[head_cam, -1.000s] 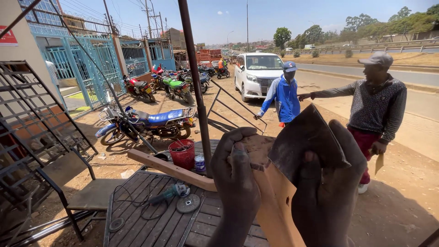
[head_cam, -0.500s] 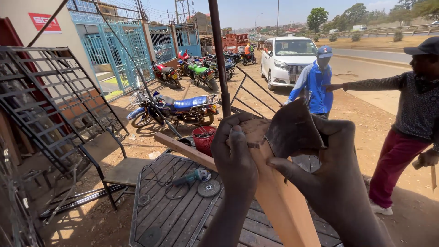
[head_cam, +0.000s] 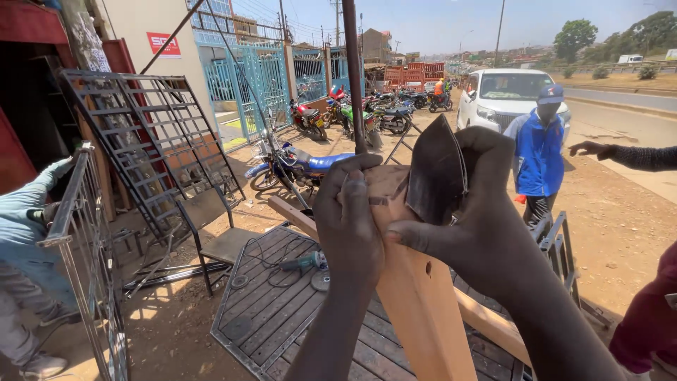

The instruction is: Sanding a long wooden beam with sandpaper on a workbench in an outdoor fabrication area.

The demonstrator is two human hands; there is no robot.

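above the metal gate, left hand grips the plank, right hand pinches sandpaper.

Both hands up at chest height, close together on the wooden plank: left hand and right hand nearly touching, no gap between them to pass through. Dark sheet stands up above the plank end, blocking the way over the top. Steel pole rises just behind the left hand. Below, metal grate with an angle grinder and its cord lying across it. Open air left of the left hand. Railing far left, well apart. Person in blue beyond the right hand.
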